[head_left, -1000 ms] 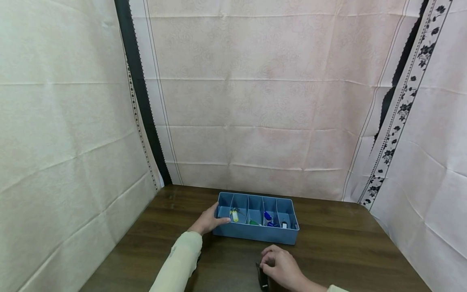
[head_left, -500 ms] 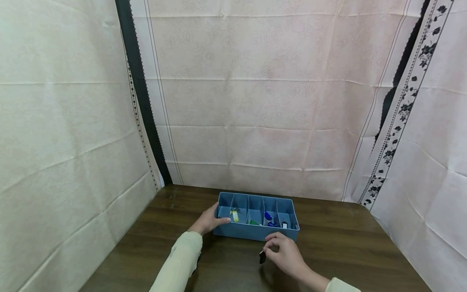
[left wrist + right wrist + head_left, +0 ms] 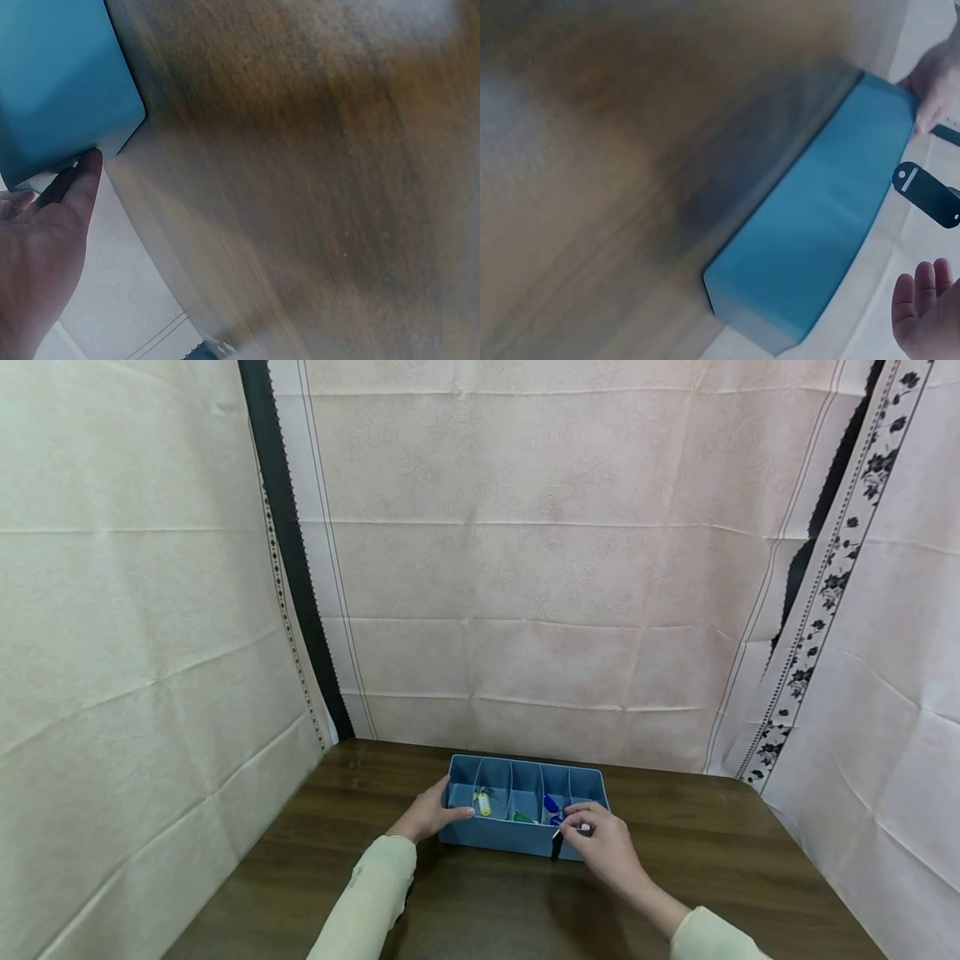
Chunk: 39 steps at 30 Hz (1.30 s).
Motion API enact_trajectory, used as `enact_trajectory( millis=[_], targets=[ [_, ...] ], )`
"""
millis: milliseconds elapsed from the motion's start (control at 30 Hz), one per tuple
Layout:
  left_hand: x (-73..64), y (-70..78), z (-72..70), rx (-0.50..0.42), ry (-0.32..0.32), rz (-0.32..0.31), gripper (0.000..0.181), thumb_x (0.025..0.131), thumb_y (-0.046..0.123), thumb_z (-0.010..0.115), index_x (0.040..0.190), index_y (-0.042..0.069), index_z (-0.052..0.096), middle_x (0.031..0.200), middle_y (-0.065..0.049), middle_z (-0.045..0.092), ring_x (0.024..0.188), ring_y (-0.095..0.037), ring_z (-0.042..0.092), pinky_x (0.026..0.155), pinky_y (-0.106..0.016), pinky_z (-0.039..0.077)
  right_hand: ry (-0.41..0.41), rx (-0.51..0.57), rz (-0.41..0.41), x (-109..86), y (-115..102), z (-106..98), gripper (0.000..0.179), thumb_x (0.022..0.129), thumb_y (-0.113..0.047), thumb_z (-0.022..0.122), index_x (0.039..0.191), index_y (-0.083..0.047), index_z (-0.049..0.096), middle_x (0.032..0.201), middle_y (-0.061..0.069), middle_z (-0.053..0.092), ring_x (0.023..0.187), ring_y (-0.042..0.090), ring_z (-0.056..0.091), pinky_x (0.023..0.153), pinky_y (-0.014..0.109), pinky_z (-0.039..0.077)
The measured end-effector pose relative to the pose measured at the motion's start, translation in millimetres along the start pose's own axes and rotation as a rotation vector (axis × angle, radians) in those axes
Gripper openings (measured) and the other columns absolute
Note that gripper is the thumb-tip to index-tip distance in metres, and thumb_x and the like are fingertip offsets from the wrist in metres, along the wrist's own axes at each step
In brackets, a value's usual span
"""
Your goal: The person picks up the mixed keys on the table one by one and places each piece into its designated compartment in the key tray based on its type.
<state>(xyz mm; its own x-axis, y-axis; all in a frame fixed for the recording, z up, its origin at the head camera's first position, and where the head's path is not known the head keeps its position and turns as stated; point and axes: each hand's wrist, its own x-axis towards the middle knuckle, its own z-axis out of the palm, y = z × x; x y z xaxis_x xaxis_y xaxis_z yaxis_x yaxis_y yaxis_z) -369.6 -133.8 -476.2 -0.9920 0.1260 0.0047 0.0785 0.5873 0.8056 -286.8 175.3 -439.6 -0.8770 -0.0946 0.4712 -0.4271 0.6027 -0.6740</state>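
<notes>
A blue divided box (image 3: pixel 495 837) stands on the table. My left hand (image 3: pixel 429 816) grips its left end, thumb over the front rim and fingers along the end wall; the left wrist view shows a fingertip (image 3: pixel 91 161) against that wall. Between thumb and fingers, my right hand (image 3: pixel 606 846) pinches a key with a black key tag (image 3: pixel 557 846). The tag hangs in front of the box's front wall, right of the middle. In the right wrist view the tag (image 3: pixel 930 196) shows a slot and a small hole; the key itself is mostly hidden.
Inside the box lie a yellow key tag (image 3: pixel 483 803) with keys, a green tag (image 3: pixel 522 817) and blue tags (image 3: pixel 551 804), in separate compartments. The right hand partly covers the rightmost compartment. Pale cloth (image 3: pixel 525 568) hangs behind the brown wooden table (image 3: pixel 675 827).
My right hand has lifted the black key tag off the table and carried it forward to the box's front, slightly rightward. The left hand and the box have stayed in place.
</notes>
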Motion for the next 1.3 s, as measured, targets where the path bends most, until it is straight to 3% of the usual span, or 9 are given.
enact_trajectory(
  millis=[200, 400, 733, 1000, 1300],
  targets=[
    [0.4, 0.2, 0.2, 0.0, -0.002, 0.001, 0.098, 0.086, 0.044, 0.076, 0.158, 0.006, 0.021, 0.156, -0.023, 0.032, 0.141, -0.044, 0.032, 0.109, -0.061, 0.032, 0.015, -0.013, 0.028, 10.4, 4, -11, 0.01, 0.088, -0.01, 0.075, 0.08, -0.016, 0.077, 0.109, 0.003, 0.069, 0.093, 0.018, 0.065, 0.072, 0.024, 0.053],
    [0.4, -0.2, -0.2, -0.002, 0.0, 0.003, 0.098, 0.086, 0.044, 0.076, 0.158, 0.007, 0.021, 0.155, -0.023, 0.033, 0.14, -0.044, 0.033, 0.109, -0.061, 0.032, 0.041, -0.036, 0.057, 21.3, 11, -17, 0.006, 0.09, -0.013, 0.073, 0.086, -0.012, 0.078, 0.113, 0.007, 0.068, 0.105, 0.027, 0.063, 0.081, 0.035, 0.055],
    [1.4, -1.7, 1.0, -0.006, 0.001, 0.01, 0.098, 0.086, 0.044, 0.076, 0.158, 0.007, 0.021, 0.155, -0.023, 0.034, 0.14, -0.044, 0.034, 0.108, -0.062, 0.033, 0.142, -0.078, 0.062, 41.5, 22, -27, 0.011, 0.089, -0.014, 0.073, 0.087, -0.004, 0.078, 0.11, 0.011, 0.071, 0.103, 0.029, 0.065, 0.084, 0.043, 0.052],
    [2.8, -1.7, 0.6, -0.007, 0.001, 0.005, 0.099, 0.085, 0.045, 0.077, 0.158, 0.007, 0.021, 0.155, -0.023, 0.033, 0.139, -0.045, 0.034, 0.108, -0.062, 0.033, 0.187, -0.074, 0.208, 56.2, 34, -31, 0.021, 0.094, -0.019, 0.066, 0.097, -0.002, 0.077, 0.113, 0.015, 0.069, 0.105, 0.031, 0.061, 0.088, 0.046, 0.049],
    [0.7, -0.2, 0.5, -0.008, 0.001, 0.003, 0.098, 0.086, 0.045, 0.076, 0.158, 0.007, 0.021, 0.156, -0.023, 0.032, 0.141, -0.044, 0.032, 0.109, -0.061, 0.032, 0.195, -0.083, 0.316, 66.6, 55, -25, 0.024, 0.092, -0.026, 0.065, 0.094, -0.007, 0.079, 0.097, 0.011, 0.073, 0.088, 0.027, 0.061, 0.072, 0.036, 0.046]
  ],
)
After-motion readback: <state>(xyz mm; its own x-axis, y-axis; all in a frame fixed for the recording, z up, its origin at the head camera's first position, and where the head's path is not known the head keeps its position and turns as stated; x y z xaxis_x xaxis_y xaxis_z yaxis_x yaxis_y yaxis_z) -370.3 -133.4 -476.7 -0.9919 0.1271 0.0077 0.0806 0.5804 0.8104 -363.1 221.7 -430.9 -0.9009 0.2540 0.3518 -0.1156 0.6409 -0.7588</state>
